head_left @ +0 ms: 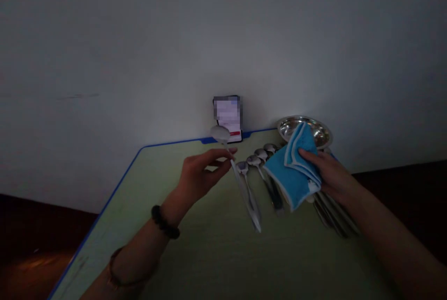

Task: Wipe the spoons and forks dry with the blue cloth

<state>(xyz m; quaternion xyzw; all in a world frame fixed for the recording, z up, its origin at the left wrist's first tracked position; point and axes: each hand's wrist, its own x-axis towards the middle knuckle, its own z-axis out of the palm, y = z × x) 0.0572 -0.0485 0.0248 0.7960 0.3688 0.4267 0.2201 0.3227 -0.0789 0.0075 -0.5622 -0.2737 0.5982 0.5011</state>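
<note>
Between the fingertips of my left hand is a long-handled metal spoon, its bowl pointing up and away and its handle slanting down to the right. My right hand grips a folded blue cloth with pale edging, apart from that spoon. Just right of the held spoon, another spoon lies on the table. Several more spoons rest in a row beside it, partly covered by the cloth. Under my right hand and wrist lie more metal utensils; their far ends are hidden.
A shiny metal bowl stands at the table's back right, partly behind the cloth. A phone leans upright against the wall. The pale green table has a blue edge. Dark floor shows at both sides.
</note>
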